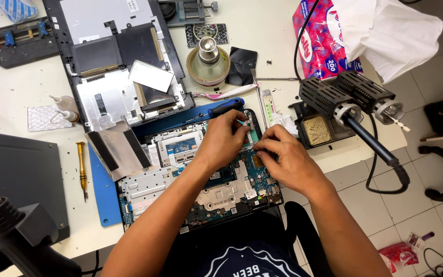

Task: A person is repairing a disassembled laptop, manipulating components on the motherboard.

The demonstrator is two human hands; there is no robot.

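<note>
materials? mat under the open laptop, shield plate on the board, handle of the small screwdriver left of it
Mat: looks like blue silicone or rubber, matte, thin and flat. Shield plate: bare metal, probably aluminium or tinned steel, dull silver with stamped edges. Screwdriver handle: glossy amber, likely translucent plastic, though gold-finished metal is possible.

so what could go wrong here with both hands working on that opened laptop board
1. Both hands, left hand and right hand, pinch at a small part on the green laptop circuit board; too much force might tear it.
2. The black soldering iron in its stand sits close to the right hand; a bump could burn.
3. Tiny loose screws may get lost.
</note>
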